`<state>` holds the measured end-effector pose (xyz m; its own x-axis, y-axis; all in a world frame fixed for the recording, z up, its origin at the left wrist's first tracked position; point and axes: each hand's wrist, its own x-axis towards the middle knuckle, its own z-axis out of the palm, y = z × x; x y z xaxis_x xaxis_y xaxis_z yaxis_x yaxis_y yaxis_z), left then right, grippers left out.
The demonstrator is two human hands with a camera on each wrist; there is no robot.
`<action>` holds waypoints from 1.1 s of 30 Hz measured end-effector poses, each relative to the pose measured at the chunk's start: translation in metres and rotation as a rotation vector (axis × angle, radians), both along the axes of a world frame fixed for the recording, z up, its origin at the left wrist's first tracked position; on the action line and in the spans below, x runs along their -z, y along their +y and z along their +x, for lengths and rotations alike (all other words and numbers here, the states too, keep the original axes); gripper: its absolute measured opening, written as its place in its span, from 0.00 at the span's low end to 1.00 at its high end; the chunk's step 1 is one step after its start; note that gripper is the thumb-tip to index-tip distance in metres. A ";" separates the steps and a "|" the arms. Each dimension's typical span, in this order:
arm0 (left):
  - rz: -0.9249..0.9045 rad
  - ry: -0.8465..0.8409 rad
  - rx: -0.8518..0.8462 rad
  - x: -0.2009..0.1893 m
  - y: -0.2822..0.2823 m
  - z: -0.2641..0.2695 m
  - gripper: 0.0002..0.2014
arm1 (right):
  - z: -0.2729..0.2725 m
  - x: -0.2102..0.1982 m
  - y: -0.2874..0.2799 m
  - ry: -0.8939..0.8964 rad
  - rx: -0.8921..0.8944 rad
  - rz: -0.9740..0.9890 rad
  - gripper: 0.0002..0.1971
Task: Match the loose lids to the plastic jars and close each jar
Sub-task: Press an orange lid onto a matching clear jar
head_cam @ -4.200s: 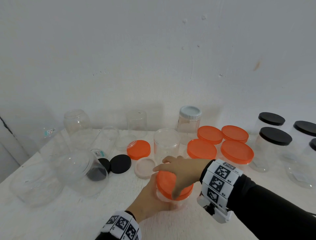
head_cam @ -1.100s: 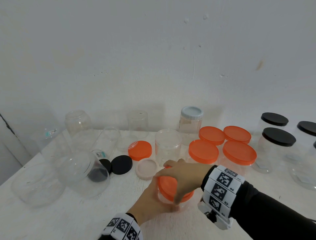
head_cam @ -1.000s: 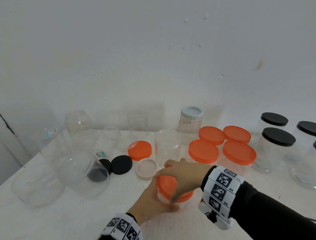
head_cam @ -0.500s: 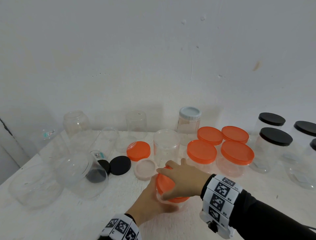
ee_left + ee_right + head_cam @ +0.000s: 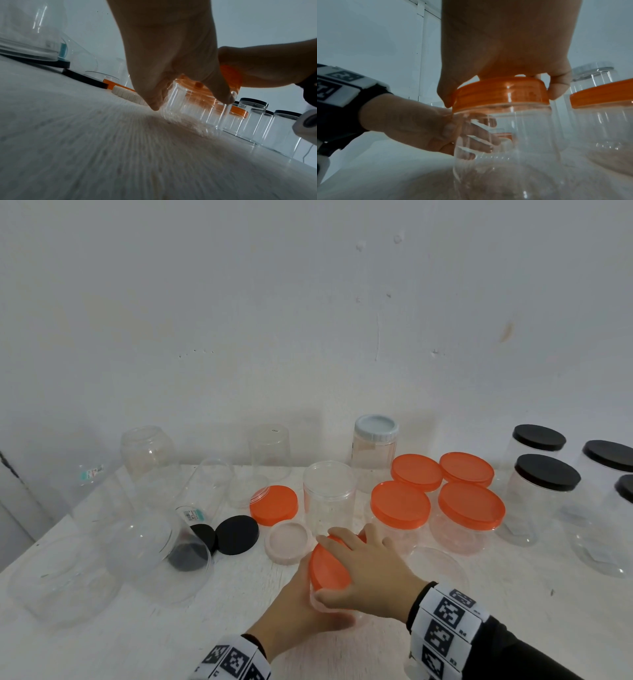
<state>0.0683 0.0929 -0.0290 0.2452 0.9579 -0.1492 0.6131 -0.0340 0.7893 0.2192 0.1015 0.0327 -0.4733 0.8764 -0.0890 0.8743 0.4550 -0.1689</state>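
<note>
Your two hands are on one clear jar (image 5: 503, 142) near the front of the white table (image 5: 102, 638), its orange lid (image 5: 501, 93) seated on the mouth.

From the head view your right hand (image 5: 370, 573) covers most of that lid and hides the jar body; your right wrist view shows what it misses: thumb and fingers curled down over the lid's rim, gripping it, with the lid level on the ribbed, empty, see-through jar. That view also shows your left hand (image 5: 426, 129) wrapped round the jar's wall, fingers visible through the plastic. Your left wrist view adds that the jar's base stands on the table. Only the head view shows the neighbours: a loose orange lid (image 5: 274, 505), a loose pale lid (image 5: 287, 542), an open jar (image 5: 329, 498) and four orange-capped jars (image 5: 435, 501) behind.
</note>
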 end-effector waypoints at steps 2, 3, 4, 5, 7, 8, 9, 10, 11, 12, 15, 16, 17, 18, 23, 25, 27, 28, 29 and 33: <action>-0.018 -0.034 0.046 -0.005 -0.001 -0.002 0.55 | 0.001 0.003 -0.001 0.028 0.009 0.005 0.42; -0.033 -0.047 0.063 -0.008 -0.002 -0.004 0.55 | 0.001 0.005 -0.002 0.043 0.014 0.001 0.42; -0.048 -0.054 0.074 -0.011 -0.002 -0.006 0.56 | 0.002 0.007 -0.003 0.061 0.021 -0.008 0.43; -0.058 -0.053 0.085 -0.015 -0.003 -0.008 0.55 | 0.002 0.008 -0.004 0.080 0.029 -0.018 0.43; -0.059 -0.025 0.106 -0.024 -0.005 -0.011 0.52 | 0.002 0.010 -0.005 0.112 0.041 -0.027 0.43; -0.055 -0.007 0.112 -0.029 -0.007 -0.013 0.49 | 0.002 0.011 -0.005 0.121 0.043 -0.028 0.42; -0.046 0.011 0.115 -0.034 -0.008 -0.016 0.47 | 0.002 0.011 -0.004 0.130 0.044 -0.031 0.42; -0.025 0.035 0.115 -0.040 -0.009 -0.021 0.43 | 0.003 0.012 -0.004 0.138 0.044 -0.038 0.42; 0.016 0.067 0.108 -0.046 -0.010 -0.027 0.40 | 0.003 0.012 -0.003 0.147 0.043 -0.049 0.43; 0.076 0.103 0.096 -0.053 -0.012 -0.034 0.37 | 0.004 0.013 -0.002 0.156 0.040 -0.063 0.43; 0.318 0.165 0.028 -0.077 -0.014 -0.061 0.29 | 0.007 0.014 0.000 0.192 0.022 -0.125 0.45; 0.398 0.163 -0.004 -0.087 -0.014 -0.072 0.25 | 0.008 0.013 0.001 0.199 0.014 -0.147 0.46; 0.474 0.167 -0.041 -0.096 -0.015 -0.083 0.22 | 0.009 0.013 0.003 0.204 0.005 -0.168 0.47; 0.543 0.183 -0.087 -0.105 -0.015 -0.094 0.20 | 0.010 0.012 0.004 0.205 -0.006 -0.188 0.48; 0.557 0.433 -0.373 -0.123 -0.011 -0.155 0.20 | 0.013 0.010 0.013 0.214 -0.025 -0.266 0.54; 0.446 0.518 -0.432 -0.119 -0.009 -0.170 0.23 | 0.010 0.009 0.018 0.224 0.003 -0.249 0.55; 0.373 0.553 -0.456 -0.113 -0.008 -0.176 0.25 | 0.004 0.007 0.025 0.231 0.024 -0.202 0.54; 0.342 0.552 -0.459 -0.109 -0.008 -0.178 0.26 | 0.000 0.006 0.029 0.234 0.032 -0.176 0.53; 0.314 0.540 -0.457 -0.106 -0.008 -0.179 0.26 | -0.003 0.005 0.034 0.238 0.041 -0.155 0.52; 0.276 0.481 -0.472 -0.093 -0.006 -0.183 0.28 | -0.020 0.001 0.054 0.197 0.072 -0.109 0.51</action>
<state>-0.1148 0.0867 0.0637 -0.2355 0.9637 0.1256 0.8887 0.1612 0.4292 0.1991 0.1556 0.0320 -0.4272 0.8990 -0.0966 0.8492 0.3622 -0.3842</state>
